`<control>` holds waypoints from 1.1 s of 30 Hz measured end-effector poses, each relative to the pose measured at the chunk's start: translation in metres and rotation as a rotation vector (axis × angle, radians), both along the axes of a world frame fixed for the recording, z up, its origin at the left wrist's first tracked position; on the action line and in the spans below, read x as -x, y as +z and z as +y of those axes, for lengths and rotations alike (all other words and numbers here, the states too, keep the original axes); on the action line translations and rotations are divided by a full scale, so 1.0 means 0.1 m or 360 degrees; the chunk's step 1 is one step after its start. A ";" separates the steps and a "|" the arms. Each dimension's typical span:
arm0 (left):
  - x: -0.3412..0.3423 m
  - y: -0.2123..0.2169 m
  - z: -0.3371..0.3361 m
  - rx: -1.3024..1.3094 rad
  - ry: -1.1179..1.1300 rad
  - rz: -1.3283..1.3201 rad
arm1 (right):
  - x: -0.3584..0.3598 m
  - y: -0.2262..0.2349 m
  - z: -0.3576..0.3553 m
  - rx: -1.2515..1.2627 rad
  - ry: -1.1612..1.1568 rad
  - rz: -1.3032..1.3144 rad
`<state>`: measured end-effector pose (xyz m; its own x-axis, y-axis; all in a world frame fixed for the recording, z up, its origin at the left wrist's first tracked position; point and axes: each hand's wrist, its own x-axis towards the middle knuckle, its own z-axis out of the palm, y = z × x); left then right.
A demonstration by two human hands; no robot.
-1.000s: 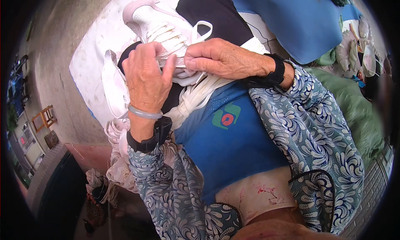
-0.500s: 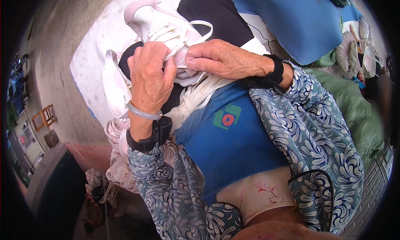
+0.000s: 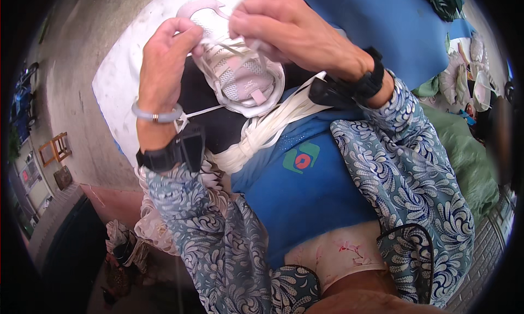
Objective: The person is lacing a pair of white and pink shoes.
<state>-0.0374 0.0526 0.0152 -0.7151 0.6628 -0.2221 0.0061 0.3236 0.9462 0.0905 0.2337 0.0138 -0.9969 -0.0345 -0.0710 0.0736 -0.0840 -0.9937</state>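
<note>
A white and pale pink sneaker is held up over my lap, toe toward me. My left hand grips its left side near the collar, thumb and fingers pinched on a white shoelace. My right hand is over the tongue, fingers closed on the lace too. A bundle of white laces lies across my lap on a black cloth. Both wrists wear black watches; the left also has a pale bangle.
A white sack or sheet lies under the shoe, with a blue sheet at the top right. More shoes sit on green cloth at the right. A concrete floor is on the left.
The sneaker has turned from lying sideways to toe toward me. Both hands have risen, the right one from across the shoe to above its tongue, pulling lace.
</note>
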 end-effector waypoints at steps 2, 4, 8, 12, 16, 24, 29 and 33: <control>0.12 -0.14 0.04 -0.0209 0.0017 -0.0332 | 0.25 0.05 -0.06 -0.0210 -0.0019 -0.0012; 0.19 -0.19 0.11 -0.0317 0.0017 -0.0426 | 0.44 -0.13 -0.04 -0.0308 -0.0082 0.0019; 0.26 -0.31 0.16 -0.0550 0.0121 -0.0637 | 0.44 -0.18 -0.01 -0.0397 -0.0014 -0.0066; 0.22 -0.35 0.31 -0.0328 0.0248 -0.0275 | 0.44 -0.22 -0.03 -0.0296 -0.0004 0.0027; 0.19 -0.32 0.25 0.0115 0.0194 0.0268 | 0.51 -0.27 0.07 -0.1077 -0.0184 0.0591; -0.50 -0.19 -0.53 -0.0331 0.0641 0.0252 | 0.19 -0.46 0.24 -0.1298 -0.0273 0.0299; -1.30 -0.37 -0.49 0.0040 -0.0135 0.0437 | 0.30 -0.54 0.07 -0.1387 -0.0134 0.0410; -1.51 -0.44 -0.36 0.0013 -0.0022 0.0834 | 0.41 -0.46 0.16 -0.1272 -0.0002 -0.0078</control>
<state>0.1131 0.0164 -0.0285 -0.7229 0.6726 0.1580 0.4824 0.3277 0.8123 0.0499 0.2498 -0.0320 -0.9920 0.0466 -0.1175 0.1193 0.6520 -0.7488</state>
